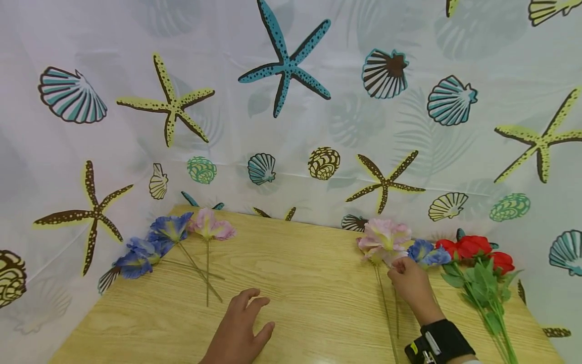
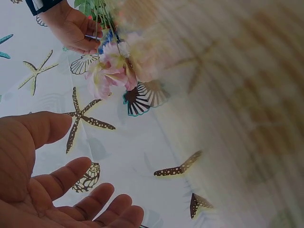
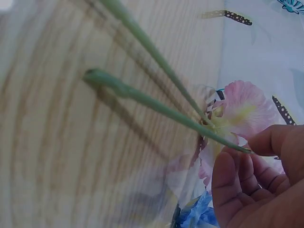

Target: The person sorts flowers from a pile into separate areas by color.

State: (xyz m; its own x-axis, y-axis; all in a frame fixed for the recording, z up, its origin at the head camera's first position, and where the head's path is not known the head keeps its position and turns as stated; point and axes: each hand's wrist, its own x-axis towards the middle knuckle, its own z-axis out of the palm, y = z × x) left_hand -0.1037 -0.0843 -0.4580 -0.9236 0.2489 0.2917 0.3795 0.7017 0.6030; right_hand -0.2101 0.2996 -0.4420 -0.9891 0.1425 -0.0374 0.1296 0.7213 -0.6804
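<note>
At the back right of the table, my right hand point(image 1: 411, 285) pinches the thin green stem point(image 3: 166, 111) of a pink flower, between thumb and fingers just below the bloom. Two pink blooms point(image 1: 384, 237) lie close together there, their stems pointing toward me. A blue flower point(image 1: 427, 253) is right beside that hand. My left hand point(image 1: 241, 328) hovers over the table's front middle, its fingers loosely bent and holding nothing; the left wrist view shows its palm and spread fingers.
On the left lie blue flowers point(image 1: 170, 228) and a pink flower point(image 1: 210, 225) with crossing stems. Red roses point(image 1: 475, 248) with green leaves rest at the far right. A white curtain point(image 1: 300, 131) printed with shells and starfish borders the wooden table point(image 1: 291, 258).
</note>
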